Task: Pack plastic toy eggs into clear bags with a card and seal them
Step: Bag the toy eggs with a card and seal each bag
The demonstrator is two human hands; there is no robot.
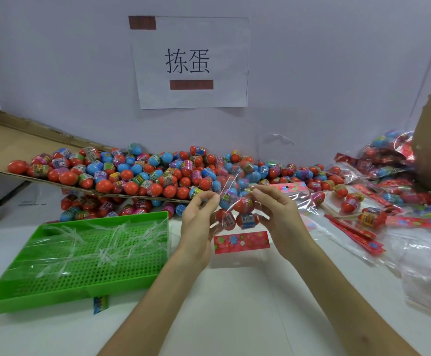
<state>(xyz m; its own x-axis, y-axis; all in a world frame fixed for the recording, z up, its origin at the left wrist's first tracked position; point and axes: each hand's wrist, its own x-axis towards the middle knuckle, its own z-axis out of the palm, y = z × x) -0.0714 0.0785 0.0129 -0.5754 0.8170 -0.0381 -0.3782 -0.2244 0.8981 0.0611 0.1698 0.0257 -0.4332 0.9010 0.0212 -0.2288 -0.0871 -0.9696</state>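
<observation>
Head view: the main risk, as I judge it, is the load spilling. The clear bag hangs in the air above the counter, held only by thin film at its upper edge. If either pinch slips, or the mouth gapes while it is folded, the eggs inside could tip out and roll across the counter, or drop into the loose pile just behind. A second risk is sealing without the card. The pink flowered strip sits directly below the eggs, and I cannot tell whether it is inside the bottom of the bag or lying flat on the counter beneath it. A crooked fold could also leave the seal open at one corner, since the film looks slack and creased between the two grips. The left hand pinches the bag's upper left edge between thumb and fingertips. The right hand pinches the upper right edge the same way, so the bag stretches between them at fingertip level. The eggs, about four by my count, hang just below and between the two hands, close to both palms. The green tray of clear strips lies just left of the left hand, and finished packs lie to the right.
</observation>
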